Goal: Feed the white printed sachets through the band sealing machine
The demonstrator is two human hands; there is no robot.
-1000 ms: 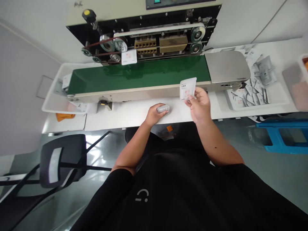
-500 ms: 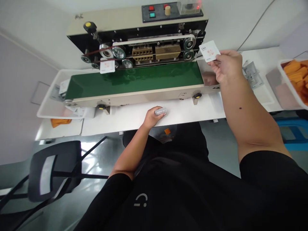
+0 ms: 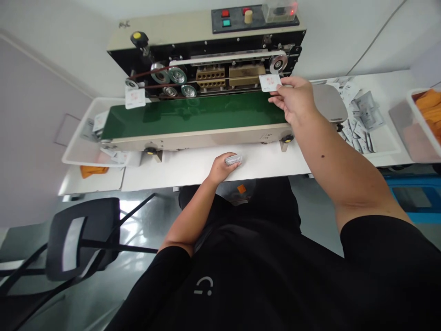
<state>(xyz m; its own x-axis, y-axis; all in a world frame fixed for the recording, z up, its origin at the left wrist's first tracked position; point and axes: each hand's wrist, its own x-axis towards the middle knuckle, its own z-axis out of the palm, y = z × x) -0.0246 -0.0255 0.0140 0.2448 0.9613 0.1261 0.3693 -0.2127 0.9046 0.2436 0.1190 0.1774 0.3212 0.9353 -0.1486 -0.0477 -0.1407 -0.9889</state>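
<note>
My right hand (image 3: 294, 101) pinches a small white sachet (image 3: 269, 82) and holds it against the right intake end of the band sealer (image 3: 210, 59), just above the green conveyor belt (image 3: 196, 115). My left hand (image 3: 223, 168) rests on the white table (image 3: 193, 168) near its front edge, closed round a thin stack of sachets (image 3: 234, 160). Another sachet (image 3: 135, 98) hangs at the sealer's left exit, above the belt's end.
A white tray (image 3: 77, 154) at the left end holds sealed sachets. A tray of loose sachets (image 3: 361, 122) lies right of the sealer's metal plate (image 3: 329, 103). A bin of orange items (image 3: 429, 115) stands far right. A black chair (image 3: 79, 239) is at lower left, a blue stool (image 3: 413, 197) right.
My right hand carried the sachet from in front of me out to the right, then left to the sealer's intake. The sealed sachet travelled left along the sealer. My left hand stayed put.
</note>
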